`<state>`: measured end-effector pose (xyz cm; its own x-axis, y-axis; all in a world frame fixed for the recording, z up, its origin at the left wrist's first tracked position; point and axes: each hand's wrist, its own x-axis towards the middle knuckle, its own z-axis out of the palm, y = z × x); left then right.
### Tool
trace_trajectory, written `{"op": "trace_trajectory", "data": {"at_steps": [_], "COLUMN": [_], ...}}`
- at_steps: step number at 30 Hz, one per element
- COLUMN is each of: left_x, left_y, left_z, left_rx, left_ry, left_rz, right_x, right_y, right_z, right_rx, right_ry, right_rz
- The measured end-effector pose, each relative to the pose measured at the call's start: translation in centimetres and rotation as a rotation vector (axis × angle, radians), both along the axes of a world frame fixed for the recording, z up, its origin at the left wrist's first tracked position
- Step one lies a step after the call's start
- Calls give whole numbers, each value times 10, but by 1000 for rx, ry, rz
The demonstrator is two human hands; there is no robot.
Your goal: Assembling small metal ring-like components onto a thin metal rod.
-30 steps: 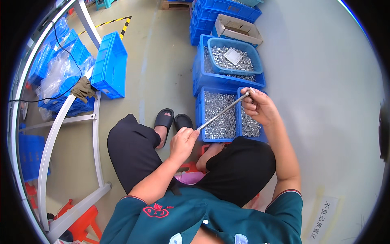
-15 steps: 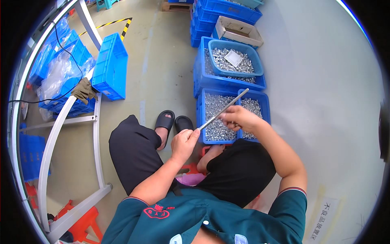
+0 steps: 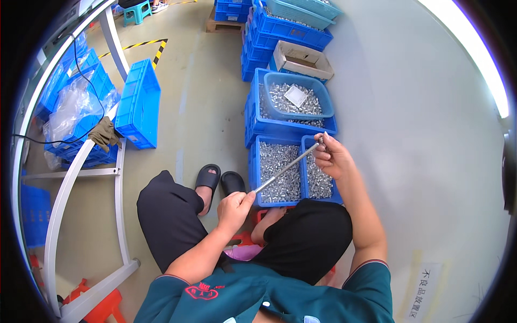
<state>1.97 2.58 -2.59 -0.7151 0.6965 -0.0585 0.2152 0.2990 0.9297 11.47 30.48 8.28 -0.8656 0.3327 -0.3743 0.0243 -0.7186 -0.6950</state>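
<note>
My left hand (image 3: 232, 211) is closed around the near end of a slim, straight metal rod (image 3: 284, 170). The rod slants up and to the right, over an open bin of small silvery metal parts (image 3: 280, 156). At its far end, my right hand (image 3: 334, 157) pinches a small metal part (image 3: 321, 140) between thumb and fingertips. That piece touches or nearly touches the rod's tip; its exact shape is too small to tell. Under the right hand is a second, narrower compartment of similar metal parts (image 3: 319, 180).
Beyond stands a blue crate (image 3: 258, 126) with a lighter blue basin (image 3: 272, 110) of metal parts and a white card (image 3: 295, 96). Behind it are a worn carton (image 3: 304, 60) and stacked crates. At left are a metal frame (image 3: 119, 204) and an upright blue crate (image 3: 139, 102).
My right hand has moved from partway along the rod to its far tip. The rod's tip is lower in view. The whole view has shifted, with the bins now lower and further left.
</note>
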Motion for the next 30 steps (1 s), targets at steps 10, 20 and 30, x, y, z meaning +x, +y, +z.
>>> {"op": "trace_trajectory", "data": {"at_steps": [10, 20, 30], "left_x": [-1, -4, -2], "left_y": [-1, -4, 0], "left_z": [-1, -3, -6], "left_rx": [-10, 30, 36], "left_ry": [59, 169, 165], "left_rz": [-1, 49, 41], "right_x": [-2, -5, -7], "right_y": [-4, -14, -23], "right_z": [4, 21, 23], "right_rx": [113, 416, 624], "right_ry": [-48, -205, -320], "right_rz": [75, 78, -32]}}
